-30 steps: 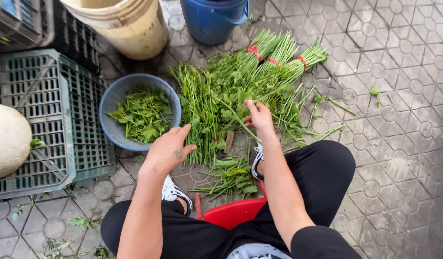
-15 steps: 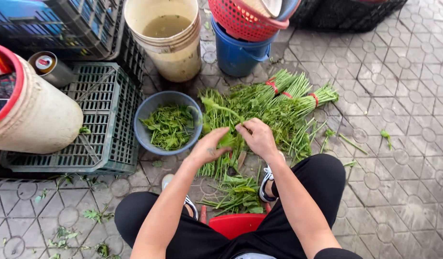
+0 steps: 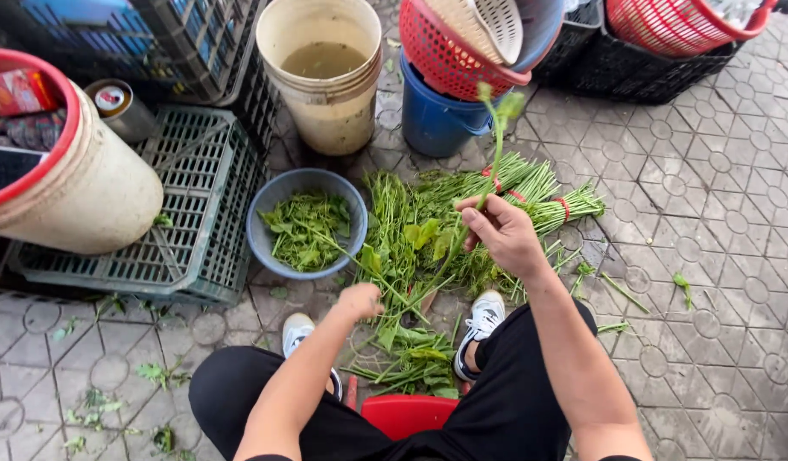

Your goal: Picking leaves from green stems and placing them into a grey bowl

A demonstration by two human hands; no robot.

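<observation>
Pile of green stalks, some still banded, lying unsorted just beyond both hands: most work remaining. Blue bowl, left of them, partly filling with picked leaves. Right hand gripping one raised stalk; left hand pinching its lower end.

1. Floor: grey paving blocks with an octagon-and-circle relief, joints dark, surface damp-looking in places.
2. Leaf scraps lie scattered on the paving at lower left; a few more sit at right.
3. Grey crate lies flat on the floor at left; dark crates stand stacked behind it.
4. Cream bucket stands upright at top centre, holding murky water.
5. Blue bucket stands just beside it, with a red basket set on top.
6. Light: even daylight, soft shadows.
</observation>
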